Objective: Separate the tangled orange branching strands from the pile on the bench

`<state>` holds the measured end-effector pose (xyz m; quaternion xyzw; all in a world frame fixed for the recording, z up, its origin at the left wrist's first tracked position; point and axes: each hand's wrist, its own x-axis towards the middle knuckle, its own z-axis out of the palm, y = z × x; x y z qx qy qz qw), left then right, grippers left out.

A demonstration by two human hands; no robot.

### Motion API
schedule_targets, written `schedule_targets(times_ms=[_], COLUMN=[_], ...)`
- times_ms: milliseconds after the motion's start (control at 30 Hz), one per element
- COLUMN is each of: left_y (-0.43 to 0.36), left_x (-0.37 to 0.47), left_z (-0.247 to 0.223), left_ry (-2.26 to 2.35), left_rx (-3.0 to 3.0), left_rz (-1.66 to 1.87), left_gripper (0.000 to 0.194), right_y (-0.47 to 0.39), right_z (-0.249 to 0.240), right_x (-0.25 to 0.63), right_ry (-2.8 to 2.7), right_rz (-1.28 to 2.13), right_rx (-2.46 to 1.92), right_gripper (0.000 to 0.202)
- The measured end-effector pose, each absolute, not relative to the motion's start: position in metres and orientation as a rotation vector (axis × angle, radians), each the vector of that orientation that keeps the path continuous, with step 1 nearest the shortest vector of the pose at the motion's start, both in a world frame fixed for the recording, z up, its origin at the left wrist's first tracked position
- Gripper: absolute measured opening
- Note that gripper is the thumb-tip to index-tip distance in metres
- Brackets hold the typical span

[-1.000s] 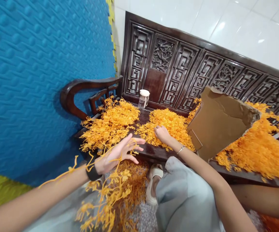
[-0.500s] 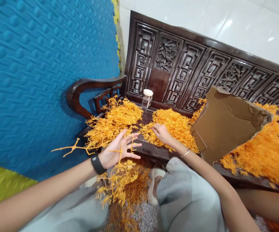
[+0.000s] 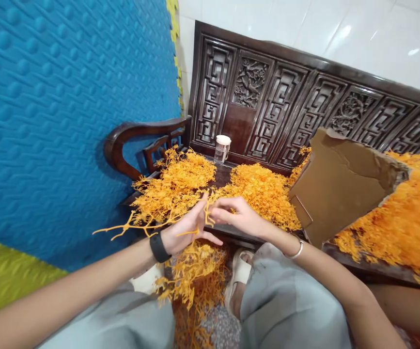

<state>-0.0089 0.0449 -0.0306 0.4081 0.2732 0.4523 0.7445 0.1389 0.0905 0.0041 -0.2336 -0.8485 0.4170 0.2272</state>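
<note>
My left hand, a black band on its wrist, holds a thin, branched orange plastic stem. Its thumb points up and its fingers reach to the right. The stem sticks out past the wrist to the left, and a tangled orange cluster hangs below the palm. My right hand, fingers bent and pinched, meets an orange sprig at the left fingers. What exactly lies between the right fingertips is partly hidden. Behind the hands, loose orange plastic pieces lie in a left pile and a middle pile.
The piles rest on a dark wooden bench with a carved back. A lidded clear cup stands against it. To the right, a cardboard piece leans before a larger orange heap. Blue foam matting covers the left.
My right hand has left the middle pile and come over to my left hand. The left hand has turned, its fingers less spread, and shifted slightly right with the orange stem.
</note>
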Motion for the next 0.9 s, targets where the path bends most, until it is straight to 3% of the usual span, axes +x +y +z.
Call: schedule_targets(times_ms=[133,333,567,767,900], left_y=[0.047,0.045,0.039,0.029,0.026], left_x=[-0.007,-0.004,-0.011,-0.009,-0.006], left_z=[-0.025,-0.022,-0.013,-0.010,-0.008], left_ry=[0.650,0.679,0.686,0.707,0.761], left_rx=[0.954,1.054,1.148,1.205,1.189], left_rz=[0.967,0.819,0.904,0.897,0.917], left_gripper=[0.039,0.053,0.031,0.018,0.019], right_y=[0.086,0.088,0.097,0.100,0.101], right_z=[0.008,0.012,0.021,0.023,0.024], right_x=[0.139,0.141,0.154,0.159,0.159], right_ry=[-2.144,-2.078,-1.686,-1.551,-1.601], right_rz=[1.327,1.384,1.322,1.474,1.528], right_rx=[-0.727,-0.689,-0.694,-0.664,-0.662], right_gripper=[0.052,0.031,0.027,0.046,0.058])
